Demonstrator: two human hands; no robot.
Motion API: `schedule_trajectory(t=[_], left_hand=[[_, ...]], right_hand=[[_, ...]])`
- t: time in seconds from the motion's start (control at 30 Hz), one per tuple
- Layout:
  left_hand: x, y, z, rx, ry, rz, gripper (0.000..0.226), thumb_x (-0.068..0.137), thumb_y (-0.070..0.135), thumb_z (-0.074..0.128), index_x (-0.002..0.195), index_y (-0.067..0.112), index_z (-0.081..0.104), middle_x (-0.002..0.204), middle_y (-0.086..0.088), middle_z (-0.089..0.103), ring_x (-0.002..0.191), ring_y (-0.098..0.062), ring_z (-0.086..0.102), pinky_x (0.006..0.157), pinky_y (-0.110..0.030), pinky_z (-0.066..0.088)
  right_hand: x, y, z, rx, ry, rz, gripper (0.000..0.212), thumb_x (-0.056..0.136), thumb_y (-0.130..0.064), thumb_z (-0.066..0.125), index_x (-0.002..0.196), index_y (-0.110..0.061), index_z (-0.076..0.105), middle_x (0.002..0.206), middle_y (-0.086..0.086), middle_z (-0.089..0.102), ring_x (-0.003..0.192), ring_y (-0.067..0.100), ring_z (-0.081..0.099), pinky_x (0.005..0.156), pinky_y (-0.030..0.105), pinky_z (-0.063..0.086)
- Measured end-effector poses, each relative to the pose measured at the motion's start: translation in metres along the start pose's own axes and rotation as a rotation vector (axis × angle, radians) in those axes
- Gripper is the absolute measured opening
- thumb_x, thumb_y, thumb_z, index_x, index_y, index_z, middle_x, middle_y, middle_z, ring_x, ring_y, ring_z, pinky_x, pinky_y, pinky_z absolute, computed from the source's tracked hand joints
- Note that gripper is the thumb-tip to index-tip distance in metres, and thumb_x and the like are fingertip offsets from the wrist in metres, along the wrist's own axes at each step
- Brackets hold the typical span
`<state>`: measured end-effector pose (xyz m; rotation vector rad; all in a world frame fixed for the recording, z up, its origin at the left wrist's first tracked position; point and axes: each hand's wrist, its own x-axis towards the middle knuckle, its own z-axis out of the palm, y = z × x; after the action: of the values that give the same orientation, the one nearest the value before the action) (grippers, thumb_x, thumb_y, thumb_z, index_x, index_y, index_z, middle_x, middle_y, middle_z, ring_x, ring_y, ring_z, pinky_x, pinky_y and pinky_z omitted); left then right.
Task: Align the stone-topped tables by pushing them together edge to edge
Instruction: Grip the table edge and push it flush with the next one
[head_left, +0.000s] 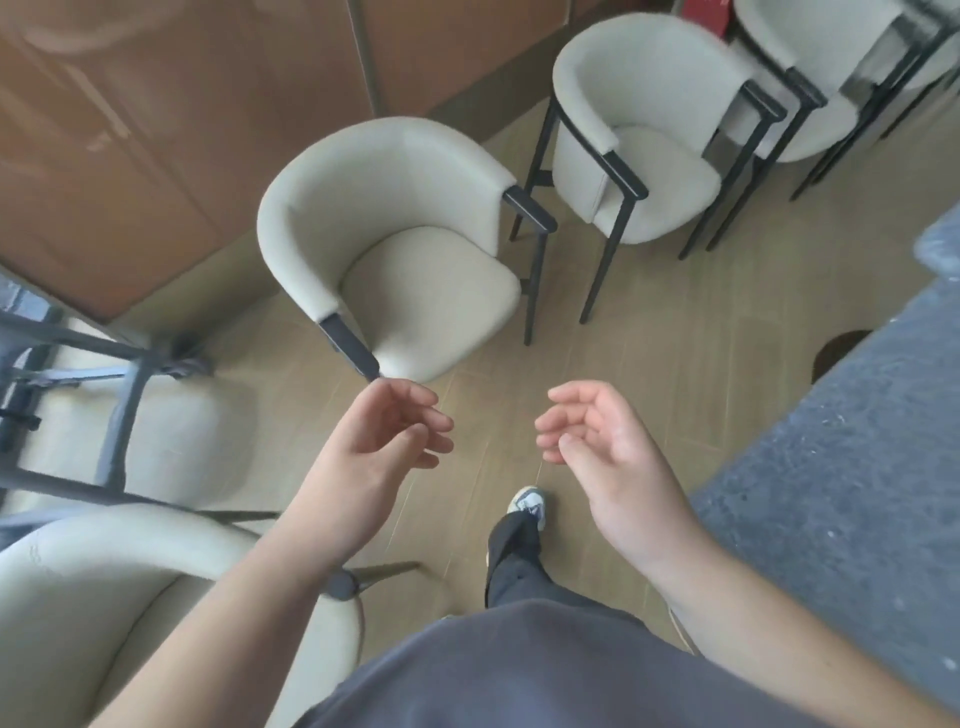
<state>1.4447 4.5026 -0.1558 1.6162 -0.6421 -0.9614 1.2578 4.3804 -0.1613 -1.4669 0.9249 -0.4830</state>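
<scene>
A grey speckled stone-topped table (852, 478) runs along the right side, its edge slanting from lower middle to upper right. A second grey top (940, 244) shows at the far right edge, apart from the first. My left hand (379, 441) hangs over the floor with fingers loosely curled and holds nothing. My right hand (602, 441) is level with it, palm turned inward, fingers relaxed, also empty. Neither hand touches a table.
A cream armchair (410, 260) stands straight ahead, another (639, 140) behind it to the right, more stacked at top right. Chairs (104, 597) crowd the left side. A brown wall panel (156, 130) fills the top left. My foot (530, 506) is on wooden floor.
</scene>
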Motion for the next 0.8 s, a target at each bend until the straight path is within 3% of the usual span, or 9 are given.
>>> schedule_trajectory(t=[0.13, 0.3, 0.5, 0.6, 0.73, 0.8], left_hand=[[0.077, 0.027, 0.034, 0.033, -0.054, 0.021, 0.027, 0.084, 0.013, 0.049, 0.109, 0.011, 0.06, 0.095, -0.002, 0.072, 0.09, -0.026, 0.07, 0.085, -0.046, 0.057], [0.16, 0.072, 0.075, 0.089, -0.132, 0.081, 0.025, 0.087, 0.012, 0.05, 0.109, 0.016, 0.061, 0.099, -0.003, 0.073, 0.091, -0.022, 0.071, 0.08, -0.03, 0.057], [0.232, 0.1, 0.122, 0.101, -0.204, 0.068, 0.022, 0.092, 0.002, 0.051, 0.109, 0.011, 0.061, 0.096, -0.004, 0.073, 0.087, -0.021, 0.071, 0.079, -0.03, 0.058], [0.266, 0.105, 0.151, 0.148, -0.282, 0.041, 0.027, 0.098, -0.01, 0.045, 0.109, 0.008, 0.06, 0.094, -0.003, 0.073, 0.086, -0.021, 0.071, 0.08, -0.033, 0.059], [0.316, 0.116, 0.196, 0.132, -0.43, 0.034, 0.022, 0.09, 0.002, 0.05, 0.11, 0.006, 0.058, 0.093, -0.003, 0.072, 0.084, -0.02, 0.07, 0.079, -0.035, 0.058], [0.343, 0.12, 0.22, 0.143, -0.513, 0.043, 0.022, 0.096, -0.005, 0.048, 0.112, 0.006, 0.058, 0.094, -0.003, 0.072, 0.086, -0.021, 0.07, 0.08, -0.035, 0.057]], right_hand=[[0.055, -0.003, -0.043, 0.027, 0.069, 0.015, 0.041, 0.094, 0.01, 0.044, 0.114, -0.024, 0.057, 0.1, -0.001, 0.067, 0.095, 0.015, 0.066, 0.094, 0.036, 0.054], [0.138, -0.022, -0.089, 0.098, 0.13, 0.012, 0.038, 0.095, 0.012, 0.041, 0.113, -0.018, 0.056, 0.1, 0.004, 0.067, 0.088, 0.013, 0.066, 0.088, 0.028, 0.055], [0.187, -0.04, -0.134, 0.131, 0.218, -0.034, 0.037, 0.096, 0.008, 0.043, 0.114, -0.021, 0.056, 0.1, 0.001, 0.067, 0.09, 0.011, 0.067, 0.088, 0.025, 0.054], [0.195, -0.037, -0.164, 0.091, 0.283, 0.013, 0.036, 0.097, 0.005, 0.044, 0.115, -0.023, 0.055, 0.101, -0.002, 0.067, 0.093, 0.011, 0.066, 0.09, 0.028, 0.053], [0.213, -0.034, -0.201, 0.112, 0.443, 0.084, 0.037, 0.096, 0.007, 0.043, 0.116, -0.021, 0.056, 0.101, 0.0, 0.067, 0.091, 0.009, 0.067, 0.088, 0.024, 0.053], [0.227, -0.033, -0.216, 0.122, 0.509, 0.106, 0.037, 0.095, 0.008, 0.044, 0.115, -0.021, 0.057, 0.099, -0.002, 0.068, 0.089, 0.009, 0.067, 0.086, 0.02, 0.052]])
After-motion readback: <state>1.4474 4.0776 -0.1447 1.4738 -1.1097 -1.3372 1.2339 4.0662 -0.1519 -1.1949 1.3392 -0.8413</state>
